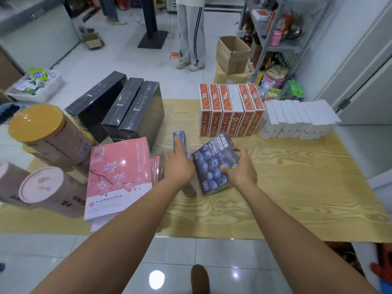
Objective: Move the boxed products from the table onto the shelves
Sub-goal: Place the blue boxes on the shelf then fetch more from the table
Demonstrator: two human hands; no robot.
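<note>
The right hand [239,166] gripped a tilted blueberry box [209,166] on the table [297,177], thumb on its printed face and fingers hooked over the edge beyond. Just left of it, the left hand [179,166] lay on a second blue box [179,137] standing on edge, forefinger straight along the top; the other fingers were hidden. The cartons looked stiff, glossy and probably slippery, likely of moderate weight. Clamping opposite edges seemed safer than pinching a face. The shelves [282,46] stood well beyond the right hand.
</note>
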